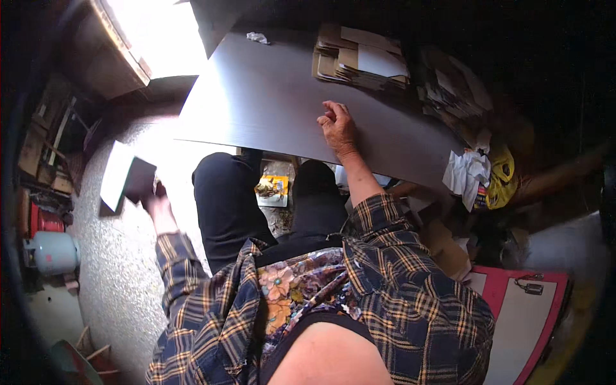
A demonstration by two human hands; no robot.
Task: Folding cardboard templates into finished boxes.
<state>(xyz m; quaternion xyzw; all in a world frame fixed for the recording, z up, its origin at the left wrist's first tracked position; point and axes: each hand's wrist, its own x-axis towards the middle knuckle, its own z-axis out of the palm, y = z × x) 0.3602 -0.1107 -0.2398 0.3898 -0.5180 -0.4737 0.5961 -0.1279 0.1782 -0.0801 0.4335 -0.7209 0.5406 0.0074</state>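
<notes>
Fingers of your left hand (pixel 154 200) grip the box (pixel 136 176); your right hand (pixel 339 130) curls empty. Likely light, stiff: pinch its edges.

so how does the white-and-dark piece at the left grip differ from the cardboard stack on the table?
Place: the white-and-dark piece is in the left grip, off to the left of the table; the cardboard stack lies on the table, untouched.
Colour: the piece shows white and dark faces; the stack is mostly brown.
Make-up: the piece looks single; the stack has many layers.
Shared: both show a white face.
</notes>
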